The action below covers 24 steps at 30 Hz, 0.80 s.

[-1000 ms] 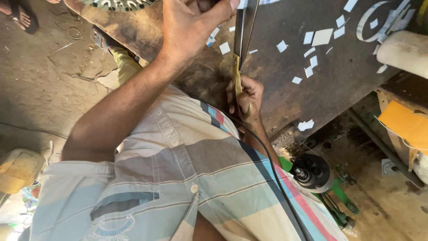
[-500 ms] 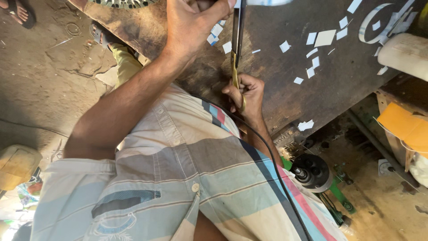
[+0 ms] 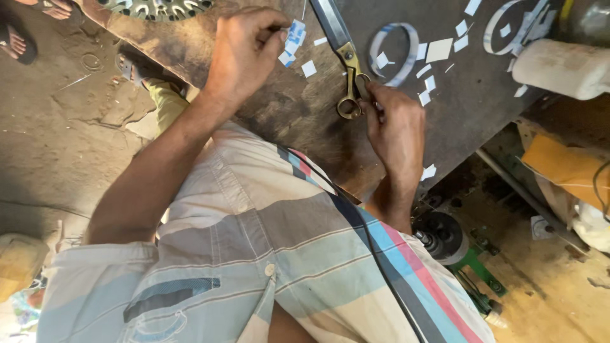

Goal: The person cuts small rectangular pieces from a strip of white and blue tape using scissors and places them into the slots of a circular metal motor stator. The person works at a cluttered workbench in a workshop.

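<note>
Right hand (image 3: 395,127) on the dark bench (image 3: 305,121), fingers closed on the brass handles of the scissors (image 3: 346,70), blades pointing far-left. Farther, left hand (image 3: 244,54) pinches small white-and-blue paper pieces (image 3: 292,41). White paper ring (image 3: 394,54) lies just right of the scissors.

Two hands at work: left hand (image 3: 244,54) pinching one small white-and-blue paper piece (image 3: 293,37), right hand (image 3: 394,127) gripping one pair of scissors (image 3: 346,63). Beyond the scissors grip, two paper rings (image 3: 387,47), roughly a dozen loose white scraps (image 3: 438,49).
</note>
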Tool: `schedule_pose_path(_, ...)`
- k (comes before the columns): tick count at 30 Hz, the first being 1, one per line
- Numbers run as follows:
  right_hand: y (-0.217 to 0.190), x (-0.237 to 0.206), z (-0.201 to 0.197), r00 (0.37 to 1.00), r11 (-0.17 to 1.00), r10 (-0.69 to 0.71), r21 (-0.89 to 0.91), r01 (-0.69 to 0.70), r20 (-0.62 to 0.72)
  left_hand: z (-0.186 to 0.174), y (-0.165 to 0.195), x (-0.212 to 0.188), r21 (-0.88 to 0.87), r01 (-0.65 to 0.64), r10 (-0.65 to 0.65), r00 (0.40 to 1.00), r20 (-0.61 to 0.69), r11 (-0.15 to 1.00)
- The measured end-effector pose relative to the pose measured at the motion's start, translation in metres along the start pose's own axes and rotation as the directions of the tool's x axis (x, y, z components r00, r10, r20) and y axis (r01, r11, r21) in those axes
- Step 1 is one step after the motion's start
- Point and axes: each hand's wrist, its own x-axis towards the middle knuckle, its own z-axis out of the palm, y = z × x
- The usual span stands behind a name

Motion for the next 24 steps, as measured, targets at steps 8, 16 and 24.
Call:
schedule_pose_path(8,-0.047,0.053,-0.004,0.997,0.978,-0.022,0.207,0.038,-0.080,-0.032,0.019,-0.017,-0.004,0.085,-0.085,0.996,0.027,0.996)
schedule_pose_path(16,-0.121,0.117,0.016,0.954,0.884,-0.284,0.358,0.300,-0.097,-0.094,0.016,-0.080,-0.004,0.072,-0.072,0.997,0.021,0.997)
schedule_pose_path(24,-0.215,0.213,0.061,0.835,0.772,-0.540,0.333,0.542,-0.109,-0.194,0.025,-0.096,-0.075,0.012,-0.043,0.908,-0.417,0.997)
